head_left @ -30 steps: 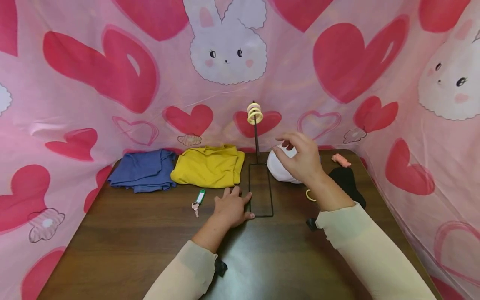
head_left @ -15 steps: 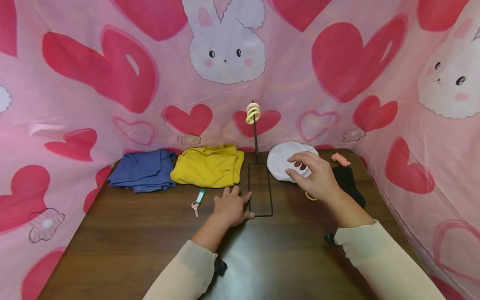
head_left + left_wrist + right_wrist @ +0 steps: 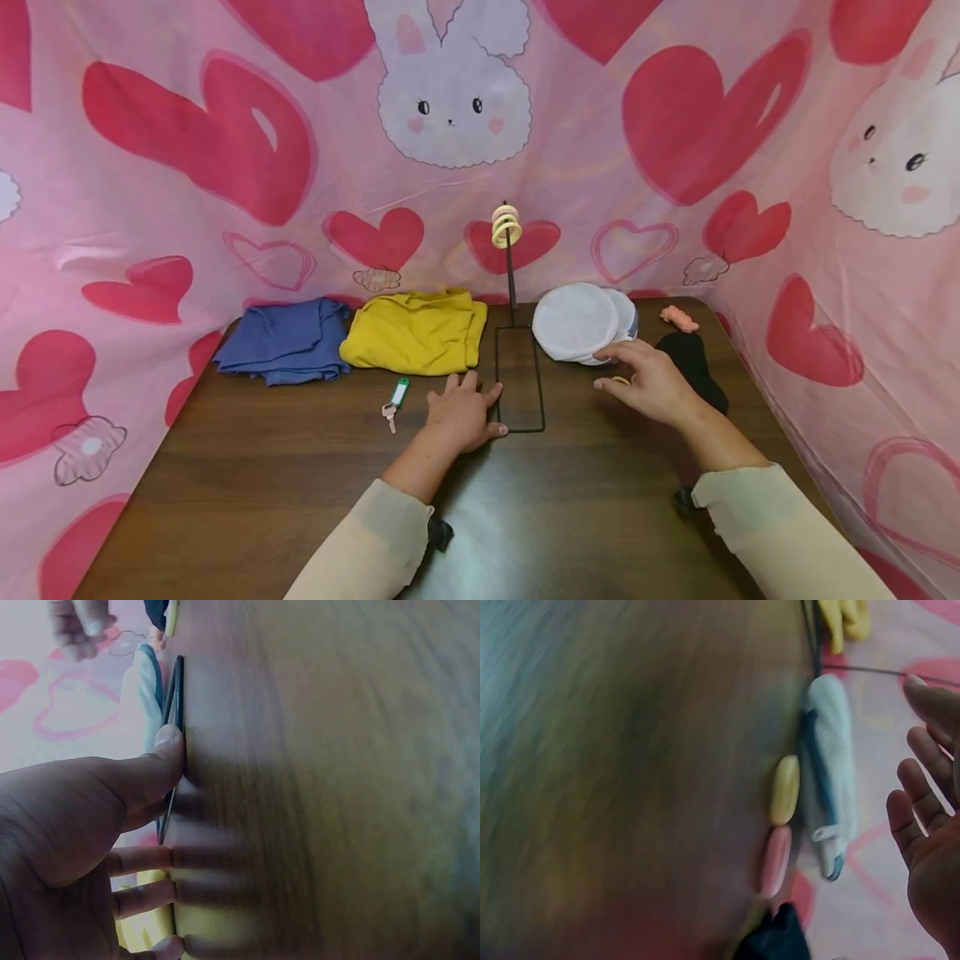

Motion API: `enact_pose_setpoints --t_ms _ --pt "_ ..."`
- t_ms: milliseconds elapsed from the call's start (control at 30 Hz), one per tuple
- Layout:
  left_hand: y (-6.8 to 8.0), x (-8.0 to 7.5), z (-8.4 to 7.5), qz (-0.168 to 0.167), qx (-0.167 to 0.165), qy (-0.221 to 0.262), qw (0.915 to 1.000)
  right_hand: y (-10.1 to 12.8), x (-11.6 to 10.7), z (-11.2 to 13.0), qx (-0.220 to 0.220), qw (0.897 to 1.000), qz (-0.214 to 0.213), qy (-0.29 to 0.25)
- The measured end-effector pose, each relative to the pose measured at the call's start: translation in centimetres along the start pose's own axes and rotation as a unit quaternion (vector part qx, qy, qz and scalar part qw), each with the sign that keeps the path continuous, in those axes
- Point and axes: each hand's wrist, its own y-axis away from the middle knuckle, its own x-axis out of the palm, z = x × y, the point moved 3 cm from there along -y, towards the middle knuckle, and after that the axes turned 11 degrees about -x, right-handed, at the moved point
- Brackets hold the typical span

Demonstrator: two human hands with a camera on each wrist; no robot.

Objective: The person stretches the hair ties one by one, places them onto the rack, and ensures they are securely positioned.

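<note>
My left hand lies spread on the table, thumb and forefinger pressing the left side of the black wire base of a stand. In the left wrist view the thumb bears on that wire and the other fingertips touch the tabletop. On the stand's upright arm hang several pale rings. Palm down, my right hand hovers over the table with loosely bent fingers, holding nothing. A yellow ring and a pink ring lie below it, largely hidden from the head view by the hand.
Beyond the right hand lies a white zipped pouch. Farther right are a black cloth item and a coral bundle. Folded yellow cloth, folded blue cloth and a key with a green tag are on the left.
My right hand has moved away from beside the stand, down and to the right, uncovering the white pouch. The left hand has stayed on the base, and the rings still hang on the stand.
</note>
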Motion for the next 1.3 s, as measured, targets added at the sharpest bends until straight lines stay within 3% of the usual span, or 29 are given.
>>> enact_pose_setpoints --t_ms 367,600,933,1300 --pt "0.2 -0.3 -0.1 0.002 -0.001 0.002 1.0 2.1 -0.1 -3.6 0.058 0.989 0.134 -0.009" --pt "0.2 -0.3 -0.2 0.005 0.001 0.003 1.0 2.8 -0.1 -4.4 0.094 0.978 0.187 -0.007" --pt "0.3 -0.3 -0.2 0.007 -0.003 0.006 0.9999 2.8 0.1 -4.4 0.08 0.979 0.188 0.01" --pt "0.3 -0.4 -0.1 0.006 -0.003 0.009 0.9999 2.3 0.3 -3.5 0.028 0.99 0.137 0.02"
